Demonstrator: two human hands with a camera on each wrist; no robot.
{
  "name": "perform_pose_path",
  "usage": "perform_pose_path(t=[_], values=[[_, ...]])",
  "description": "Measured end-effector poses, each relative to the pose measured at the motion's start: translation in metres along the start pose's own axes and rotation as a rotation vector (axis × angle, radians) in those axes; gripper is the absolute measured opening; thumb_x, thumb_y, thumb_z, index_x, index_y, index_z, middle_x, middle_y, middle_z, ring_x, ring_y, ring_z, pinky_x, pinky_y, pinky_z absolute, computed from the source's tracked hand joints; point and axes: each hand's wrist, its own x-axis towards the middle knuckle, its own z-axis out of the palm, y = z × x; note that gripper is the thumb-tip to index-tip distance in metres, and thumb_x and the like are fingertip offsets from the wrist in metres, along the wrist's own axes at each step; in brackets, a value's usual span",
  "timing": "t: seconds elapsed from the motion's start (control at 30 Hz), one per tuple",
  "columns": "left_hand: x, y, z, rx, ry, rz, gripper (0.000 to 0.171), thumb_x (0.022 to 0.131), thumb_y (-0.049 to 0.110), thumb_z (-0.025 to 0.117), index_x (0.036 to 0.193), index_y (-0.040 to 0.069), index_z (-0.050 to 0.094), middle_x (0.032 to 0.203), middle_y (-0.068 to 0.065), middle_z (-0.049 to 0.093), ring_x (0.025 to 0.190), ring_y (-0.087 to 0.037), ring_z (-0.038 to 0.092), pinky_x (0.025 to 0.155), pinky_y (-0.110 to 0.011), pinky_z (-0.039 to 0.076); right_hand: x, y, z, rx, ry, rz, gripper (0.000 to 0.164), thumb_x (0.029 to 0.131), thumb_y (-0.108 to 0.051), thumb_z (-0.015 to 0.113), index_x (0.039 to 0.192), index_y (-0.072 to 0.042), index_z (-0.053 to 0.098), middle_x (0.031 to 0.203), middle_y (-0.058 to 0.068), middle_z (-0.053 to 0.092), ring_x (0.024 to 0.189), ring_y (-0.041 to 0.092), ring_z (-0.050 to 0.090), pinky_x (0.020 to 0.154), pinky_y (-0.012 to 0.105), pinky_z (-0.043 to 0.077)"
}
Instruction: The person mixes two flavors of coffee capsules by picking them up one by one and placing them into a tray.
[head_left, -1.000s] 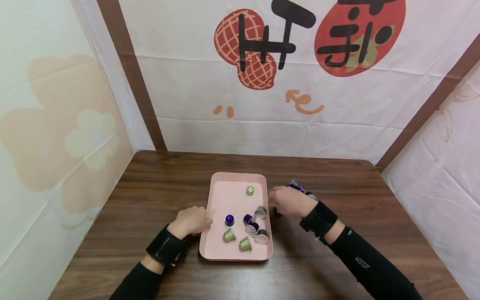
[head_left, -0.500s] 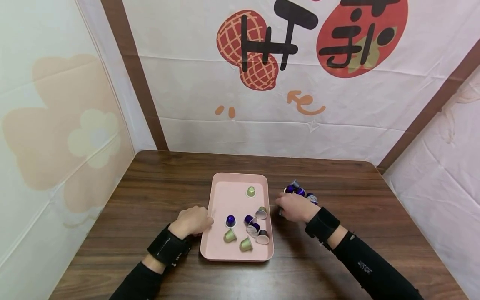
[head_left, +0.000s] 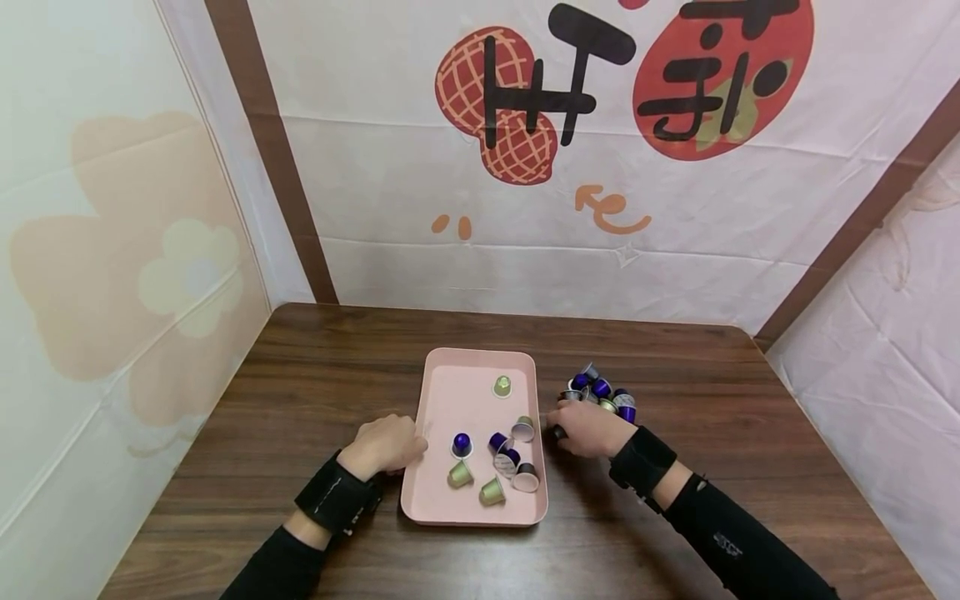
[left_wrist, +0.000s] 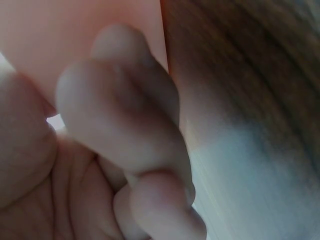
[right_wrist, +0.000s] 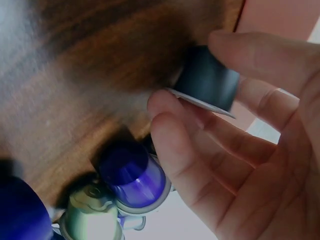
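My right hand (head_left: 592, 427) pinches a dark coffee capsule (right_wrist: 207, 80) between thumb and fingers, just right of the pink tray (head_left: 457, 375). The capsule's pale rim faces the fingertips in the right wrist view. Behind this hand lies a heap of capsules, with a blue capsule (head_left: 602, 387) and a dark grey capsule (head_left: 590, 372) among them. My left hand (head_left: 384, 444) grips the tray's left edge with curled fingers. Inside the tray lie several capsules, such as a green capsule (head_left: 492, 492), an upturned blue capsule (head_left: 462, 445) and a black capsule (head_left: 526, 477).
The tray stands mid-way across a dark wooden table (head_left: 337, 367). A printed cloth (head_left: 375, 167) hangs behind the table's far edge, with more cloth at both sides. A light green capsule (right_wrist: 92, 212) sits near the right fingers in the right wrist view.
My right hand has drawn nearer to me beside the tray, uncovering more of the heap, and the dark capsule shows at its fingertips. My left hand stays on the tray's edge.
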Motion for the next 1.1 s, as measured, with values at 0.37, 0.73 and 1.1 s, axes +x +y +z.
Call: perform_pose_path(t=[0.37,0.73,1.1], values=[[-0.001,0.001,0.000,-0.002,-0.001,0.002,0.031,0.086,0.023,0.052,0.059,0.010,0.055,0.051,-0.002,0.052,0.047,-0.016,0.049,0.047,-0.031,0.036,-0.004,-0.001,0.002,-0.027,0.002,-0.020,0.017,0.080,-0.010,0.072,0.096,-0.012,0.065,0.086,0.001,0.061,0.071,0.011,0.055,0.068,0.032,0.051],[-0.002,0.001,-0.001,-0.009,0.001,0.008,0.031,0.086,0.023,0.052,0.058,0.010,0.055,0.050,-0.002,0.051,0.046,-0.016,0.048,0.047,-0.031,0.035,-0.010,-0.004,-0.008,-0.013,0.079,-0.089,0.015,0.076,-0.006,0.069,0.088,-0.012,0.062,0.077,-0.003,0.051,0.064,0.009,0.047,0.057,0.025,0.044],[-0.002,0.001,-0.001,-0.002,0.006,0.009,0.030,0.086,0.023,0.051,0.058,0.010,0.055,0.050,-0.002,0.052,0.046,-0.016,0.049,0.047,-0.031,0.036,-0.014,-0.018,-0.027,-0.030,0.154,-0.155,0.016,0.080,-0.009,0.067,0.095,-0.010,0.070,0.082,0.000,0.059,0.068,0.008,0.051,0.060,0.025,0.047]])
